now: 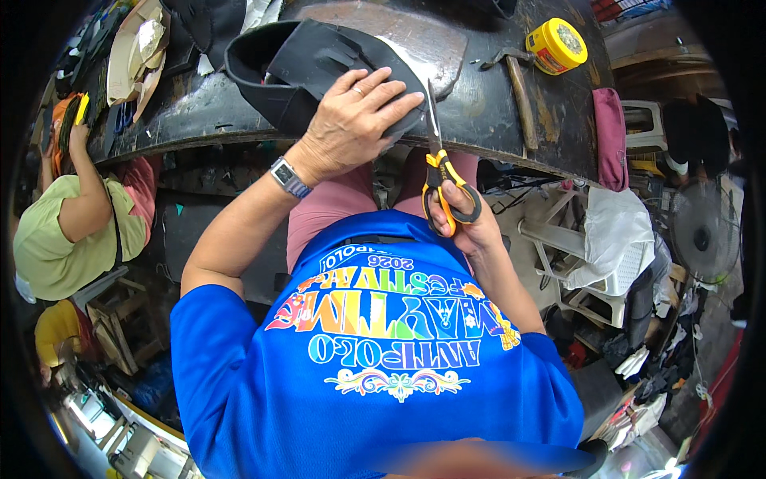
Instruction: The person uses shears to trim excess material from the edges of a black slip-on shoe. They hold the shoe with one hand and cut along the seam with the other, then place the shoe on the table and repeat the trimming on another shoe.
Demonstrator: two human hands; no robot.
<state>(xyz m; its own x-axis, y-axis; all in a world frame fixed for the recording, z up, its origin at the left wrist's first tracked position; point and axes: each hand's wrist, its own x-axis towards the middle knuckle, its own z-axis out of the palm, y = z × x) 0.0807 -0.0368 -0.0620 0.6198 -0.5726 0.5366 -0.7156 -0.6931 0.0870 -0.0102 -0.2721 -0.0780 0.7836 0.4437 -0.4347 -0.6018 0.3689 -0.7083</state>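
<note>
A hollow black piece, which looks like a shoe upper (pixel 275 68), lies at the front edge of the dark worktable (pixel 495 104). My left hand (pixel 355 116) grips its right part, fingers over the top and thumb hidden. In my right hand (pixel 467 215) are scissors (pixel 435 152) with yellow and black handles, my fingers through the loops. Their blades point away from me, along the right edge of the black piece. Whether the blades touch that edge, I cannot tell.
A yellow tub (pixel 556 46) and a wooden-handled hammer (pixel 522 104) are at the right of the table. Pink cloth (pixel 610 140) hangs at its corner. Another person (pixel 76 207) works at left with a yellow-handled tool. White plastic stools (pixel 618 271) and a fan (pixel 702 238) stand at right.
</note>
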